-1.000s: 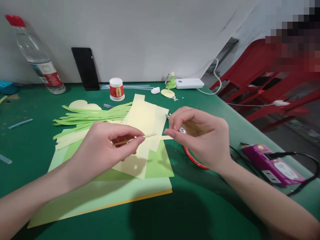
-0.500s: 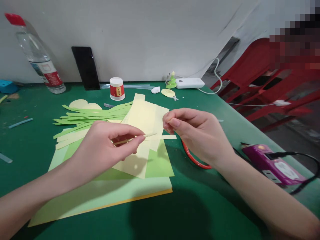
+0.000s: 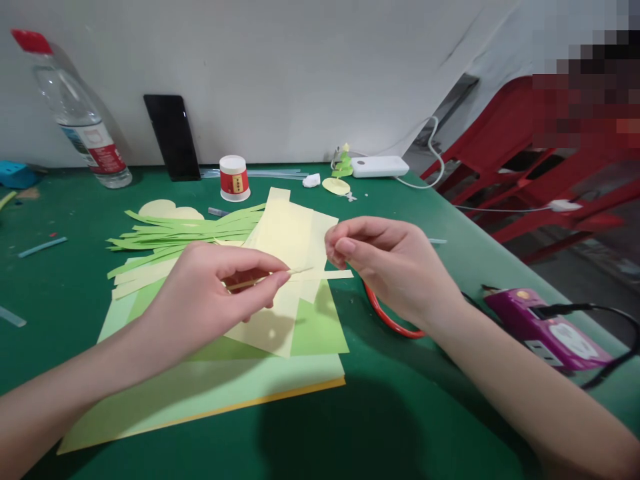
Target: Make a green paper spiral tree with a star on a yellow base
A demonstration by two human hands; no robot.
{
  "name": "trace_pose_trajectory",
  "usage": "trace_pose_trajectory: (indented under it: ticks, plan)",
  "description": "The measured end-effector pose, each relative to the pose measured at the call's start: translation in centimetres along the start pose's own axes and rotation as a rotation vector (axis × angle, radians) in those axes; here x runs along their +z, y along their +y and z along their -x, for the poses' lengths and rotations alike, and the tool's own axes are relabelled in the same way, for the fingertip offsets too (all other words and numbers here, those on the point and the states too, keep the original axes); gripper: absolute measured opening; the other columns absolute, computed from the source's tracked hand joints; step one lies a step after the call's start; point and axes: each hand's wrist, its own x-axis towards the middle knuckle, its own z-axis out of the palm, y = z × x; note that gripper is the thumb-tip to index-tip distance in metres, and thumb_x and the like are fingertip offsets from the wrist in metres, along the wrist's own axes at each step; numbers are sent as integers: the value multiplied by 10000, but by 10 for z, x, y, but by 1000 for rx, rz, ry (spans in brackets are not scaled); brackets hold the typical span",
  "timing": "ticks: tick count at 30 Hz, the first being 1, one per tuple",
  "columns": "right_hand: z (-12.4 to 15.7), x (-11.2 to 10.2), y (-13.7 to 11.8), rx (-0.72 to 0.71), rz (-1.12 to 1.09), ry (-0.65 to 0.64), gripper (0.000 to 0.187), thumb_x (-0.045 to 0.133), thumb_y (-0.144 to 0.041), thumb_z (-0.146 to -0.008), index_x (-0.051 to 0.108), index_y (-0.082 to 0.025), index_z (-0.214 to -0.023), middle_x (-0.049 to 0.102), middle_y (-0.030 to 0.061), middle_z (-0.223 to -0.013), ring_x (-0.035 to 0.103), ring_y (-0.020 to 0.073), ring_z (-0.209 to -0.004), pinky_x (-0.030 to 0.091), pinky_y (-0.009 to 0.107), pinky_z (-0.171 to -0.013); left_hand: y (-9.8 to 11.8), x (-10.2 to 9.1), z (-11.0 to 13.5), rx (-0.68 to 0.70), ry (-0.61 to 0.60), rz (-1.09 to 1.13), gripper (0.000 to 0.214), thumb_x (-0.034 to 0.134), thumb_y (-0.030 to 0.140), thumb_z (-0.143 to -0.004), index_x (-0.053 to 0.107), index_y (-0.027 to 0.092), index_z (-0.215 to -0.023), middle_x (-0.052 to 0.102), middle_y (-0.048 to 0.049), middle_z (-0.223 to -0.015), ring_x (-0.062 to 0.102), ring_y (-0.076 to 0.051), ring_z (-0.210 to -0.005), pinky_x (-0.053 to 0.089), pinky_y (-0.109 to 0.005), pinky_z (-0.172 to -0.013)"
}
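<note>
My left hand (image 3: 215,287) pinches a thin, pale yellow paper strip (image 3: 303,269) between thumb and forefinger, and its pointed end sticks out to the right. Apart from that tip, my right hand (image 3: 400,267) is closed with thumb against fingers. Whatever it may hold is too small or hidden to name. Beneath the hands lie pale yellow paper pieces (image 3: 287,230) and green paper sheets (image 3: 320,330). Cut green paper strips (image 3: 195,230) are bunched beyond my left hand. Red scissor-like handles (image 3: 390,320) show partly under my right hand.
Along the back stand a water bottle (image 3: 95,140), a black phone (image 3: 173,137), a red and white paper cup (image 3: 235,179), a small paper tree (image 3: 343,163) and a white device (image 3: 380,166). A purple power strip (image 3: 545,330) lies right. Red chairs (image 3: 520,133) and a person are beyond.
My right hand has shifted very slightly, its fingertips still closed together. My left hand and the strip keep nearly the same position.
</note>
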Motion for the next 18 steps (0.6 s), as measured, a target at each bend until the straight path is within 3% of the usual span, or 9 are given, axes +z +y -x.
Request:
trace_pose_trajectory:
  ticks: [6, 9, 12, 14, 18]
  plan:
    - [-8, -6, -1, 24, -25, -8, 79, 645, -210, -747, 666, -217, -671, 587, -28, -658, 490, 51, -573, 402, 180, -549, -1, 1, -2, -27, -13, 10, 80, 631, 168, -745, 697, 181, -701, 634, 83, -531, 488, -2, -394, 371, -50, -382]
    - [-14, -10, 2, 29, 294, -71, 99, 606, -233, -777, 672, -192, -715, 624, -11, -668, 520, 68, -574, 423, 196, -550, -4, 0, -3, -62, -30, 20, 98, 618, 198, -759, 699, 192, -705, 624, 73, -525, 482, -14, -403, 347, -71, -368]
    - [-17, -8, 11, 47, 637, -287, 111, 585, -187, -782, 683, -170, -732, 668, 9, -707, 574, 94, -632, 445, 214, -592, -12, 3, -6, -127, -52, 60, 126, 599, 239, -776, 695, 197, -706, 618, 57, -538, 487, -30, -417, 359, -97, -388]
    - [-15, -4, 20, 30, 707, -369, 96, 612, -127, -744, 683, -167, -692, 669, 8, -710, 571, 96, -632, 442, 219, -609, -20, 10, -9, -193, -80, 115, 146, 586, 259, -783, 694, 186, -717, 613, 42, -540, 493, -43, -420, 383, -122, -411]
    - [-3, 0, 40, -22, 785, -322, 87, 676, -89, -670, 664, -160, -621, 625, 12, -668, 531, 106, -602, 416, 237, -580, -45, 30, -14, -326, -117, 254, 182, 575, 294, -779, 691, 158, -742, 583, 24, -502, 495, -73, -423, 394, -174, -431]
